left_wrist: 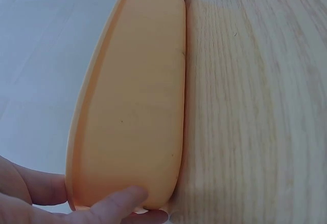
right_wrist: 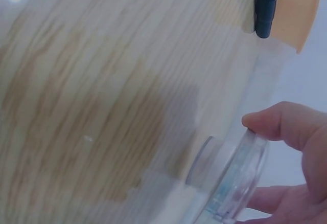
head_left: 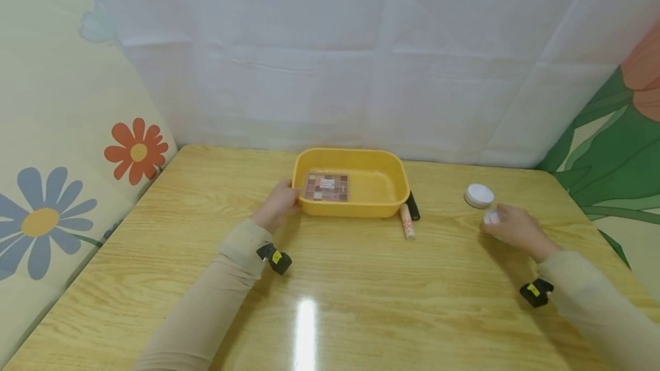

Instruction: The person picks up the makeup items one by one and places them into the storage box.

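Well, two quite different holds, well apart

Over on the right, the person's right hand (head_left: pixel 518 231) pinches a clear, round-edged case (right_wrist: pixel 240 178), thumb at its edge and fingers clamped on the other side. It is just above the worktop (head_left: pixel 361 291), near a white round jar (head_left: pixel 479 194). I'd judge the case light and stiff, slick on its smooth faces and liable to crack if dropped; the rim looks the surest place to pinch. Its contents I can't make out.

The left hand (head_left: pixel 278 205) has its fingers curled round the left end of a yellow tub (head_left: pixel 356 209). That looks like thin, light plastic that could skid if nudged, so the lip at the end seems a sensible grip. A flat colour palette (head_left: pixel 326 187) lies inside, towards the left, while a pink tube (head_left: pixel 407 222) and a black tube (head_left: pixel 413 206) lie by its right end, outside.

The wood-grain worktop is glossy, throwing back a bright streak of light. White cloth (head_left: pixel 309 85) hangs behind it, with flower-printed panels (head_left: pixel 67 176) at either side.
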Tool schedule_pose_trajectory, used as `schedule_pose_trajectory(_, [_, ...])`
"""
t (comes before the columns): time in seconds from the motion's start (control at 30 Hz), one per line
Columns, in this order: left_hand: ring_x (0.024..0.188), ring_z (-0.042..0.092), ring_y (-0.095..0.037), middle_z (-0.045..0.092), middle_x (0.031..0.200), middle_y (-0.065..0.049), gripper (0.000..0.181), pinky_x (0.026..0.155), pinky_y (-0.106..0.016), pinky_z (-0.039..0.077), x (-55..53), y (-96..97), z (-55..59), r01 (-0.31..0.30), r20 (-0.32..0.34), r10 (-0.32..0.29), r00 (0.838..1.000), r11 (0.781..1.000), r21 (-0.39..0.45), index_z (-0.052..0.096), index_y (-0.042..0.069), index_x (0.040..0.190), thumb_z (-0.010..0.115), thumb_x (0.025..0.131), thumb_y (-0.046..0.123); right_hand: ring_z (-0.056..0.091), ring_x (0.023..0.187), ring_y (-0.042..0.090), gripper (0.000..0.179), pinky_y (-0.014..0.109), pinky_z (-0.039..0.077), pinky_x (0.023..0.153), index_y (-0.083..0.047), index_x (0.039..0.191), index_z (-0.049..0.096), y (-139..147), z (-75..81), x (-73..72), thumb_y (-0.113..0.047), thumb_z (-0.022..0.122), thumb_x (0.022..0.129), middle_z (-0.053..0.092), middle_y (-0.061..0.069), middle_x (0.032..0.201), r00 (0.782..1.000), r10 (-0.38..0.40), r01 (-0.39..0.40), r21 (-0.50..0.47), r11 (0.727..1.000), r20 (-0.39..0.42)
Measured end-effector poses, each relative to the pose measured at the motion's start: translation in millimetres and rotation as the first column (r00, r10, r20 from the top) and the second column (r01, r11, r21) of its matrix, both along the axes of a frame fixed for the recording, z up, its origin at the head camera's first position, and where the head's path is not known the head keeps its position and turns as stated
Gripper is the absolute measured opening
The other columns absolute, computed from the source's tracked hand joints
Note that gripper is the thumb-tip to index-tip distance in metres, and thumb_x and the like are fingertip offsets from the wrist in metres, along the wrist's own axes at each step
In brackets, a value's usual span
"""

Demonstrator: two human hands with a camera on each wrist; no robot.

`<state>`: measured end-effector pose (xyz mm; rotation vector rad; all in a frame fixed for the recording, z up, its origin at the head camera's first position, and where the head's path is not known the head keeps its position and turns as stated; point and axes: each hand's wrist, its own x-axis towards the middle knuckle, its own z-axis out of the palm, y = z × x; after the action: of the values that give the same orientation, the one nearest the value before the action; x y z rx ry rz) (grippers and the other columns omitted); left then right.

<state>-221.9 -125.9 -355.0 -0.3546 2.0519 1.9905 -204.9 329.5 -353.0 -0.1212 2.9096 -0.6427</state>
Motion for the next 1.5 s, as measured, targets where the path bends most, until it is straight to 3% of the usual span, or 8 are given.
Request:
schedule_pose_trajectory(0.53, [0.122,0.046,-0.032,0.042,0.141,-0.026,0.046,0.107,-0.040,0.041,-2.0,-0.9,-2.2,0.009,-0.008,-0.009,1.000,1.000,-0.004,0.026,-0.009,0.147,0.031,0.102,0.000,0.050,0.104,0.058,0.067,0.063,0.046,0.086,0.030,0.126,0.036,-18,8.4,5.7,-0.019,0.062,0.087,0.046,0.049,0.119,0.997,0.033,-0.035,-0.014,0.999,-0.074])
schedule_pose_trajectory(1.0, [0.121,0.046,-0.030,0.043,0.140,-0.024,0.046,0.106,-0.040,0.041,-1.9,-1.1,-1.6,0.004,0.004,-0.004,1.000,1.000,-0.017,0.028,-0.008,0.147,0.031,0.103,0.002,0.045,0.109,0.061,0.069,0.065,0.043,0.090,0.030,0.129,0.033,-30,14.5,7.3,-0.020,0.061,0.090,0.041,0.049,0.124,0.996,0.043,-0.041,0.031,0.999,-0.073])
schedule_pose_trajectory(1.3, [0.127,0.045,-0.036,0.041,0.141,-0.028,0.046,0.107,-0.040,0.041,-0.5,-1.1,0.0,0.021,-0.010,-0.021,1.000,1.000,-0.002,0.024,-0.010,0.147,0.029,0.103,0.002,0.053,0.100,0.056,0.068,0.063,0.046,0.084,0.028,0.129,0.036,-38,17.3,10.2,-0.019,0.063,0.087,0.054,0.044,0.110,0.989,0.071,-0.067,0.038,0.997,-0.128])
schedule_pose_trajectory(1.5, [0.126,0.046,-0.036,0.041,0.141,-0.028,0.046,0.106,-0.040,0.041,-0.7,-1.2,-1.0,0.017,-0.010,-0.017,1.000,1.000,0.003,0.024,-0.011,0.147,0.029,0.103,0.001,0.053,0.102,0.056,0.068,0.064,0.046,0.085,0.026,0.130,0.038,-47,19.7,11.5,-0.020,0.065,0.087,0.053,0.044,0.114,0.986,0.091,-0.085,0.049,0.995,-0.138])
